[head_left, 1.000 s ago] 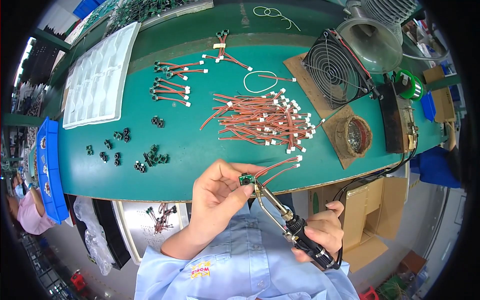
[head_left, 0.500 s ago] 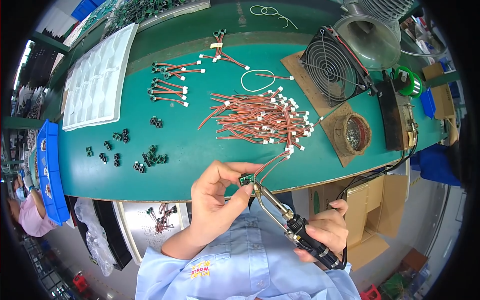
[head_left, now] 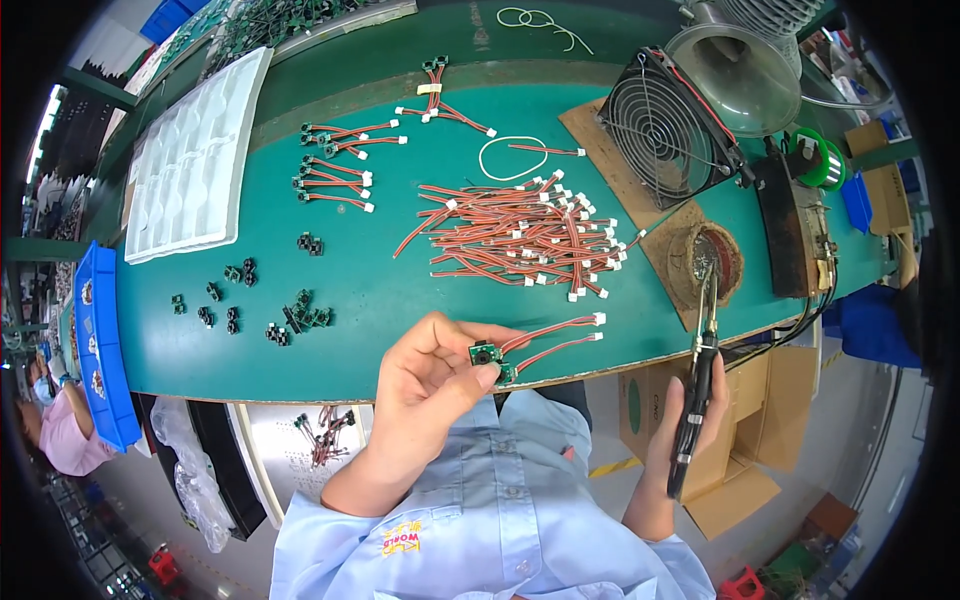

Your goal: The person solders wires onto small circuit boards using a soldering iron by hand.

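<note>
My left hand point(head_left: 425, 385) pinches a small green circuit board point(head_left: 486, 354) with a black part on it, over the near edge of the bench. Two pairs of red and brown wires point(head_left: 552, 333) run right from the boards in my grip and end in white connectors. My right hand point(head_left: 690, 425) is closed around the black handle of a soldering iron point(head_left: 690, 420), with a thin metal tube alongside its shaft. The iron's tip reaches into the round brown tip-cleaning pot point(head_left: 738, 262). A pile of wire leads point(head_left: 530, 238) lies beyond my hands.
Loose small boards point(head_left: 302, 315) lie at left, with finished wired boards point(head_left: 335, 180) behind. A white plastic tray point(head_left: 200, 150) lies far left. At right stand a black fan point(head_left: 665, 130), a solder spool point(head_left: 822, 160) and a dark box point(head_left: 785, 235). Cardboard boxes point(head_left: 775, 420) sit below the bench.
My right hand has carried the soldering iron from the board to the right, its tip now in the pot. My left hand has stayed nearly in place; the wires have swung lower and spread.
</note>
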{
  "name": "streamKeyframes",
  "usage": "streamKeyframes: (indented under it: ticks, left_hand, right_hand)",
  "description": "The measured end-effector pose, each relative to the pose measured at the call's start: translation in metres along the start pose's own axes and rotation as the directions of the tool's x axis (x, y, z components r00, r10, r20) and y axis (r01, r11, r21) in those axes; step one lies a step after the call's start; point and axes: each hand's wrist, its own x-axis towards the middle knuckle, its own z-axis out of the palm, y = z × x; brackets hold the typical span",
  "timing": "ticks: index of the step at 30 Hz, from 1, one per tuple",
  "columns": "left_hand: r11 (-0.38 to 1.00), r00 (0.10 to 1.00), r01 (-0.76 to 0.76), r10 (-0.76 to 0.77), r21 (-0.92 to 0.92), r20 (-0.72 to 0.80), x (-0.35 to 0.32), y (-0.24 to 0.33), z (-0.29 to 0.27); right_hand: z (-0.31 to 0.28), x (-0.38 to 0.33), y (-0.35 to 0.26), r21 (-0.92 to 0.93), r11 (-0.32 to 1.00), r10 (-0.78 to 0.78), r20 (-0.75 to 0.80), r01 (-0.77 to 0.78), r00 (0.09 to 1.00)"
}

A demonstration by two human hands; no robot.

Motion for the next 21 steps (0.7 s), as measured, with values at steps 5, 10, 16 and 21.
streamKeyframes:
  ticks: [5,10,16,21]
  left_hand:
    - [0.998,0.999,-0.049,0.049,0.041,0.003,0.000,-0.002,0.002]
    - [0.988,0.994,-0.113,0.111,0.110,0.019,-0.001,-0.001,0.006]
    - [0.989,0.995,-0.097,0.096,0.114,0.012,-0.003,-0.001,0.005]
    - [0.991,0.997,-0.082,0.081,0.110,0.011,-0.003,-0.001,0.005]
  right_hand:
    - [-0.014,0.013,-0.024,0.405,0.864,-0.400,0.196,0.297,0.895]
    - [-0.008,0.019,-0.049,0.566,0.771,-0.550,0.358,0.294,0.755]
    - [-0.005,0.018,-0.054,0.548,0.794,-0.543,0.442,0.265,0.714]
    - [-0.005,0.018,-0.054,0.549,0.794,-0.542,0.442,0.262,0.714]
